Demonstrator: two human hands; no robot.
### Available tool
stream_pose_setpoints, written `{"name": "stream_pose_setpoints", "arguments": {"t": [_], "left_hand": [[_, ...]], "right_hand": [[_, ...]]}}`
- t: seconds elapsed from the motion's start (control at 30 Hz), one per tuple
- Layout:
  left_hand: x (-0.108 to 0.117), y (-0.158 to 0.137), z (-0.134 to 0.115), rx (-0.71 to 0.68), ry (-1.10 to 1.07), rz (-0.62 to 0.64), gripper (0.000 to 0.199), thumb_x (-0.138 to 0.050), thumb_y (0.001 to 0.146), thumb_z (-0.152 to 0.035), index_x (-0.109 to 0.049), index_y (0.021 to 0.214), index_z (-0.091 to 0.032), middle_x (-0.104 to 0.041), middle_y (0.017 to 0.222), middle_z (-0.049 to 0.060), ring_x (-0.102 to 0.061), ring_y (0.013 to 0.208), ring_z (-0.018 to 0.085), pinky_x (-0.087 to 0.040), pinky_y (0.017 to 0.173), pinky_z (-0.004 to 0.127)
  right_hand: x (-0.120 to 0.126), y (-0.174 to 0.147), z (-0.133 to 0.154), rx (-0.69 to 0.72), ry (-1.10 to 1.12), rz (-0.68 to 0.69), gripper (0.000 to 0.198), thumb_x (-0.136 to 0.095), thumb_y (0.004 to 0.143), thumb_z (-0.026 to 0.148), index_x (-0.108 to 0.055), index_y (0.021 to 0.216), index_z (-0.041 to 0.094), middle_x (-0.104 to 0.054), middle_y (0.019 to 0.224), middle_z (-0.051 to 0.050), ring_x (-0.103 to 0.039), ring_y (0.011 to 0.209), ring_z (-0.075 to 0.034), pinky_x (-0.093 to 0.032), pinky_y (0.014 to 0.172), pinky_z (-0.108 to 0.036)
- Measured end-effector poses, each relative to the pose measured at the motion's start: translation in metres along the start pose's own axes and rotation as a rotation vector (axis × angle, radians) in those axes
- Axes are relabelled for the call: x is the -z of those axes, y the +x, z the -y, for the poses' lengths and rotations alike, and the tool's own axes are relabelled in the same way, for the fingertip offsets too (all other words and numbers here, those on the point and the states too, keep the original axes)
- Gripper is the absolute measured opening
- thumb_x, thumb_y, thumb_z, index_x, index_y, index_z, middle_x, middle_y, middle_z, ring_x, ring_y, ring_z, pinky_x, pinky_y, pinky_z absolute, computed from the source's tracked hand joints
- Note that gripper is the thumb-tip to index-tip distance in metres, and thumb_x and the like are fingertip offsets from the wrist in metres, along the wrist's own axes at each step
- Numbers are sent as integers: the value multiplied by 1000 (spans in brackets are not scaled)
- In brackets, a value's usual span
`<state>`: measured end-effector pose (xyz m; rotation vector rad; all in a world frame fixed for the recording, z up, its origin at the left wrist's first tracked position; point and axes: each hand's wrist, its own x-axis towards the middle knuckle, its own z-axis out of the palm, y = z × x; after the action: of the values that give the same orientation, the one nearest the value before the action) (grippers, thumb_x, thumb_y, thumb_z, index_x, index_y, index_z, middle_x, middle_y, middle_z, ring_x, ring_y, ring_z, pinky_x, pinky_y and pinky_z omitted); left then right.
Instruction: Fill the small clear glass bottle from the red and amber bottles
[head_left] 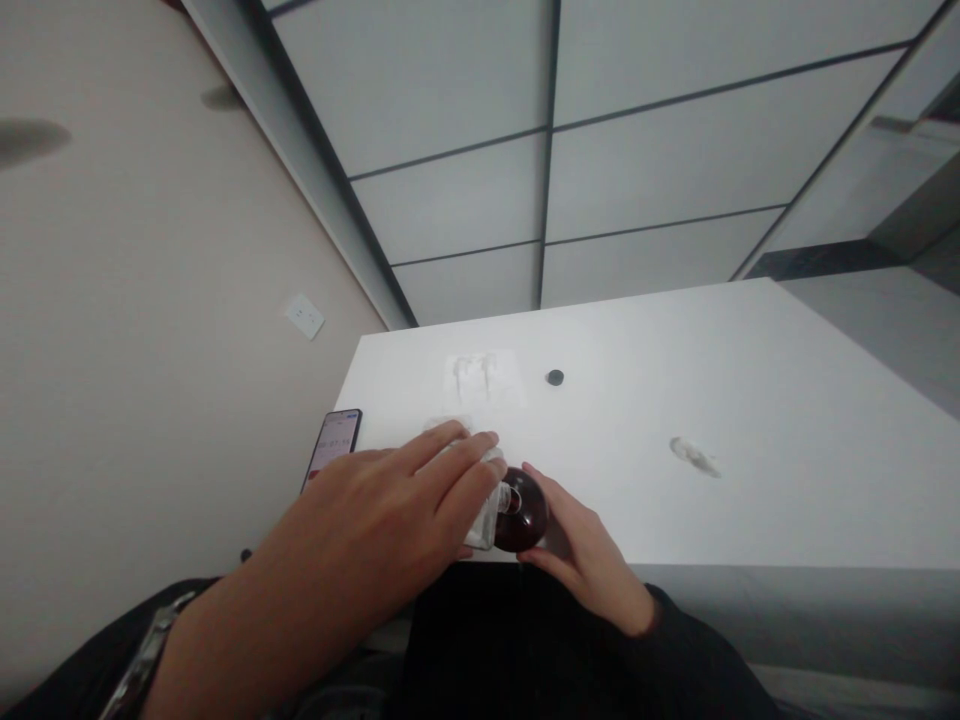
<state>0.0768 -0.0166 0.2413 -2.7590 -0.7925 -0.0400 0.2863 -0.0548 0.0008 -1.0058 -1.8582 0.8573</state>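
Note:
My left hand [420, 490] is wrapped over a clear square-sided bottle [484, 525], tipped on its side with its neck pointing right. That neck meets the top of a dark brown round bottle [525, 525], where a clear threaded mouth shows. Whether liquid passes between them I cannot make out. My right hand [589, 550] grips the brown bottle from the right, thumb at the near side and fingers at the far side. Both bottles are at the near edge of the white table [615, 460]. Much of the clear bottle is hidden under my left fingers.
A small dark round cap [555, 377] lies beyond the bottles. Farther right is a greyish translucent smear or scrap [694, 456]. A phone [334, 440] with a lit screen rests at the left edge. Beyond the table stand white panelled doors [465, 200]; a wall [187, 350] borders the left.

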Motion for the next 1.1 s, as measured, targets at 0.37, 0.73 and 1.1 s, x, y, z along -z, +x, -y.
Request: {"name": "stream_pose_setpoints", "arguments": {"t": [0.37,0.73,1.1], "left_hand": [[4,4,-1,-40,25,4,29,-58,96,-4,-68,123,-11,-77,130,14,-76,114,30,-67,76,36],[5,7,-3,-57,39,8,32,-56,93,-1,-66,122,-9,-78,128,16,-78,111,32,-69,71,40],[5,12,-6,-112,51,-12,29,-56,94,-2,-65,121,-8,-78,126,16,-77,111,31,-67,77,38]], "right_hand": [[-1,0,-2,-9,0,-1,83,-69,99,52,-30,169,28,-50,164,-16,-52,150,-35,-47,122,-54],[0,1,0,14,11,-20,82,-70,99,50,-29,168,31,-51,163,-15,-53,149,-34,-49,120,-55],[0,0,-1,12,29,-9,85,-71,99,47,-26,169,31,-49,165,-16,-52,150,-35,-48,121,-56]]}}
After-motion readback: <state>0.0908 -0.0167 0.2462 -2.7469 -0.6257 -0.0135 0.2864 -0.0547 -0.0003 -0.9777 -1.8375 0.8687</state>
